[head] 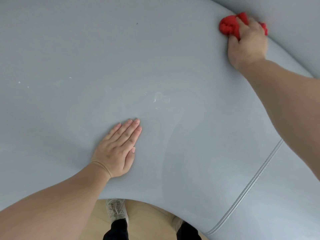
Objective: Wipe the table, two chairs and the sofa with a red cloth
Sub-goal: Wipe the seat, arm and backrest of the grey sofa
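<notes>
We are looking down at two bare hands on a pale blue-grey sofa (pixel 86 49), one of them gripping a red cloth (pixel 227 26).

The right hand (pixel 247 44) is reaching to the far right of the seat and curling its fingers round the bunched red cloth, pressing it down just where the seat is meeting the backrest (pixel 294 18). The left hand (pixel 117 149) is lying flat on the seat nearer to us, palm down, fingers straight and close together, holding nothing, well apart from the cloth. Between the two hands we are seeing a few whitish smudges (pixel 161 99) on the cover. A piped seam (pixel 251 184) is running across the seat under the right forearm. Below the seat's front edge, a light shoe (pixel 116 209) and dark trouser legs are showing over a tan floor (pixel 149 220).
</notes>
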`<state>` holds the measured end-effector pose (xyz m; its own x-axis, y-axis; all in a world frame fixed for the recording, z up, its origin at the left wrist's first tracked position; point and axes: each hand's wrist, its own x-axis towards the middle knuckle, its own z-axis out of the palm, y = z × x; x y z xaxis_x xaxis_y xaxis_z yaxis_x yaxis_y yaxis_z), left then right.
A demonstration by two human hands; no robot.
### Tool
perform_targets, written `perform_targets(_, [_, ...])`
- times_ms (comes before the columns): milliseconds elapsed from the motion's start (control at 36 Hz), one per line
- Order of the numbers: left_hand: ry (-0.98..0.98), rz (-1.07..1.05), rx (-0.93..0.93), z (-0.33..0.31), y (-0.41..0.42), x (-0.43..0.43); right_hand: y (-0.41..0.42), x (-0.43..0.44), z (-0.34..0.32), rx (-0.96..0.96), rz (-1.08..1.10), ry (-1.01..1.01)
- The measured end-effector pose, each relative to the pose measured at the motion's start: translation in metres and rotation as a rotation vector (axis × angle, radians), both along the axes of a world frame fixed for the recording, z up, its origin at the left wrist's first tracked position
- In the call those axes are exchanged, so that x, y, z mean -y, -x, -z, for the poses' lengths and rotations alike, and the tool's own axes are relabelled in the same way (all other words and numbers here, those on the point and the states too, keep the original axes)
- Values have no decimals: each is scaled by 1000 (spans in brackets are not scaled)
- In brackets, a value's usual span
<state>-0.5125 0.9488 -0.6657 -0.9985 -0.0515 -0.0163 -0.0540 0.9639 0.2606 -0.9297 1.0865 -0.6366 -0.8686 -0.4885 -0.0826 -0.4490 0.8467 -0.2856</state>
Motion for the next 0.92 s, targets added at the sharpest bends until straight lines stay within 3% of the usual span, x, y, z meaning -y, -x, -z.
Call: perform_targets(917, [-14,-20,44,-10,2,-3,-171,30,-12,142,-297,-63])
